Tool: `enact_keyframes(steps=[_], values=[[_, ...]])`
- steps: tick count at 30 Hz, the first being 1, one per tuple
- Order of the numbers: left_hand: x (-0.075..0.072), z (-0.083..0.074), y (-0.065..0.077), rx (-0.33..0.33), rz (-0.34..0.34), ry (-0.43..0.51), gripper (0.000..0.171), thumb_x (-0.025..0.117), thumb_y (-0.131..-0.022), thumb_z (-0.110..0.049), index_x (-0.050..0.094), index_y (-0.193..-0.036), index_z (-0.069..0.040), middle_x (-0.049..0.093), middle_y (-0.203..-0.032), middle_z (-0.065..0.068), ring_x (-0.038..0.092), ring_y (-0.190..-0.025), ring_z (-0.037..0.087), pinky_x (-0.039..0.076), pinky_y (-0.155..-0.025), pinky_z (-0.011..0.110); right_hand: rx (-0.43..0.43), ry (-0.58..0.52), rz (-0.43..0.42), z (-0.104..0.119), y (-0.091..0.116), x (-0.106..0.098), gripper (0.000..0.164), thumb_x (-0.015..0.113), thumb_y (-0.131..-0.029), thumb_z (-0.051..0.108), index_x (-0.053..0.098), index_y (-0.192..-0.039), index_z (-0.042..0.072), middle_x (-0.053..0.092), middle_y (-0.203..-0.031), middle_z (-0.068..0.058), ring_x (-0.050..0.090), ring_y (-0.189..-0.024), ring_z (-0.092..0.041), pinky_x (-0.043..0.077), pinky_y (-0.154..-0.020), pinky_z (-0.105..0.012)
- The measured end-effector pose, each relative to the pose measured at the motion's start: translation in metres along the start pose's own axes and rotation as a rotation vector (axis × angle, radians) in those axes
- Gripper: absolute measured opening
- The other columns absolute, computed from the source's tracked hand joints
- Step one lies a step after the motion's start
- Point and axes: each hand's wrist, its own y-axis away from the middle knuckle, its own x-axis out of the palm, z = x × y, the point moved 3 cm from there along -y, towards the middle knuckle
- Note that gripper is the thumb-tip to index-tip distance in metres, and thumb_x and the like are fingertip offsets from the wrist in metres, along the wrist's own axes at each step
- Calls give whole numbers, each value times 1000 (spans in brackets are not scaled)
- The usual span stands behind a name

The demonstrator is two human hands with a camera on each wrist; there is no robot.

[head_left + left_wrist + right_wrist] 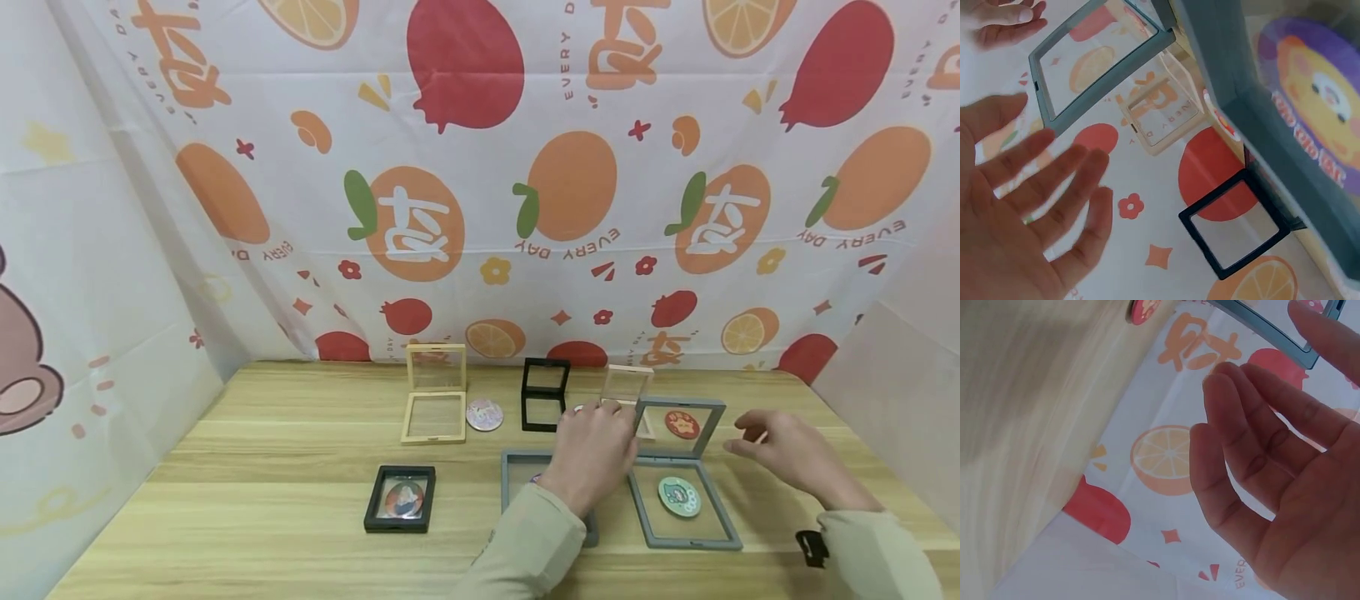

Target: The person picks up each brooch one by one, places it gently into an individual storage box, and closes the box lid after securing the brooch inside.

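Note:
A grey display frame (686,504) stands unfolded, its lid (678,404) raised and a round green badge (678,497) lying on the lower half. My left hand (592,454) is at the lid's left side, fingers spread and relaxed in the left wrist view, the grey lid (1104,62) close to the fingertips. To the right of the lid is my right hand (791,454), fingers loosely bent and holding nothing. Beneath my left arm, a second grey frame (517,458) is partly hidden; its purple badge (1272,44) with a yellow character shows in the left wrist view.
Along the back stand unfolded yellow (435,417), black (543,412) and pale pink (628,379) frames. A pale badge (484,414) lies by the yellow one, and a red badge (682,424) shows through the grey lid. A closed black frame (401,498) holds a badge at front left.

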Motion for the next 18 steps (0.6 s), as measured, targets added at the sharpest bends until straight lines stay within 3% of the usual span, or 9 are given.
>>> enact_keyframes(steps=[7, 18], values=[[3, 4, -2, -95, 33, 24, 19, 75, -93, -36, 76, -100, -18, 74, -90, -3, 67, -71, 11, 51, -55, 25, 25, -5, -25, 3, -4, -5, 46, 78, -89, 19, 63, -111, -18, 68, -93, -19, 66, -81, -32, 54, -71, -52], [8, -2, -10, -104, 14, 29, 20, 75, -92, -33, 74, -105, -18, 72, -84, -4, 62, -59, 10, 43, -44, 22, 19, -18, -75, 14, -7, -6, 56, 80, -86, 16, 55, -120, -20, 65, -103, -33, 67, -84, -38, 54, -71, -55]])
